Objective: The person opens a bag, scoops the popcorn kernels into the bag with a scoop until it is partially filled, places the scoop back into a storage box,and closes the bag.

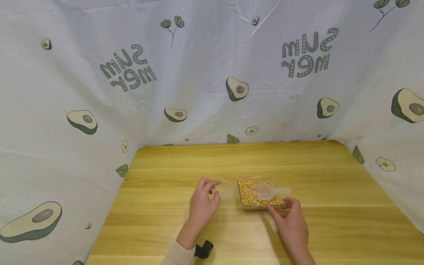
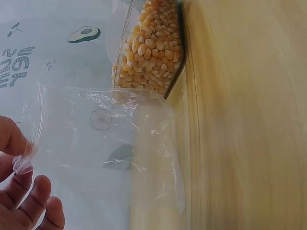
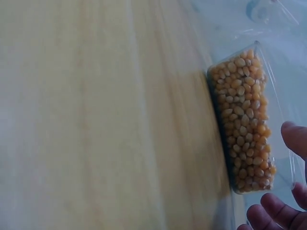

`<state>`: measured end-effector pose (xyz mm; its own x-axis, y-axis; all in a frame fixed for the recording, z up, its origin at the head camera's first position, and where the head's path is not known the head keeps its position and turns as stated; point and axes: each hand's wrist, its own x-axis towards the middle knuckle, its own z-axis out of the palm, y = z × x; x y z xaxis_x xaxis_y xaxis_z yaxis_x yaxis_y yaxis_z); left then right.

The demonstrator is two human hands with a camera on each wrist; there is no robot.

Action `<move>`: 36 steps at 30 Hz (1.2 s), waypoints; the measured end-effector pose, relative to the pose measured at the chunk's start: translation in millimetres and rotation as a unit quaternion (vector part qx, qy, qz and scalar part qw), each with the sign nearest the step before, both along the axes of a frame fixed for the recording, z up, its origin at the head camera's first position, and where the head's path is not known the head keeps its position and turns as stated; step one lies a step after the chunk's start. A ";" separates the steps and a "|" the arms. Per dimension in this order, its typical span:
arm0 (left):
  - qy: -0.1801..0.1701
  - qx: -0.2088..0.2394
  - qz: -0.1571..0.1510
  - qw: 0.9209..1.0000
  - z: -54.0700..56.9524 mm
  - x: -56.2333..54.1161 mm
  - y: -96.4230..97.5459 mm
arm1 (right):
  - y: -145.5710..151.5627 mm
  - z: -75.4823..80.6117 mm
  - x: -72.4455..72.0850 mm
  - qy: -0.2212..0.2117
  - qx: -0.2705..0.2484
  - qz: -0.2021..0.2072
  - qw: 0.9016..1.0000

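Note:
A clear plastic bag [image 2: 96,139] hangs from my left hand [image 1: 202,200], its edge pinched between thumb and fingers. To the right of the bag stands a clear rectangular container [image 1: 256,207] full of yellow corn kernels [image 1: 246,191]. A translucent scoop [image 1: 265,191] lies on the kernels, its handle reaching past the container's right side. My right hand [image 1: 293,221] holds the container's near right corner, thumb at the front wall and index finger at the right side. In the right wrist view, the other fingers [image 3: 271,211] are loosely bent beside that corner.
The container stands on a wooden table [image 1: 159,206]. White cloth [image 1: 205,73] printed with avocados and lettering rises behind the table and along both sides. A black piece [image 1: 204,249] sits by my left wrist.

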<state>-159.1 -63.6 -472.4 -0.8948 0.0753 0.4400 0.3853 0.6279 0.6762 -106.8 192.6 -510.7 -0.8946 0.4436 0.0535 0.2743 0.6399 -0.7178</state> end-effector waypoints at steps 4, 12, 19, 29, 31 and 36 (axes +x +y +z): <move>0.005 -0.002 0.005 1.000 0.6 -1.5 -3.0 | 0.7 1.4 -5.2 0.000 0.003 0.012 1.000; 0.009 -0.006 0.013 1.000 0.9 -4.6 -5.0 | 3.2 3.8 -15.2 -0.014 0.015 0.020 1.000; 0.020 0.002 0.013 1.000 5.5 -8.3 -7.2 | 5.5 3.3 -18.6 -0.021 0.020 0.032 0.999; 0.019 0.004 0.018 1.000 6.2 -18.4 -8.2 | 8.7 0.2 -16.4 0.052 0.002 0.038 0.998; 0.018 0.000 0.017 1.000 6.1 -20.5 -7.9 | 12.8 2.2 -16.7 0.073 0.022 0.045 0.996; 0.031 -0.003 0.017 0.999 7.9 -25.2 -6.5 | 31.9 11.7 -23.9 0.154 0.128 0.110 0.974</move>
<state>-184.3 -70.1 -464.6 -0.8680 0.0493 0.4942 0.4052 0.6455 0.6474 -130.8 224.5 -499.0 -0.8907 0.1798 0.4174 -0.0922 0.8279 -0.5533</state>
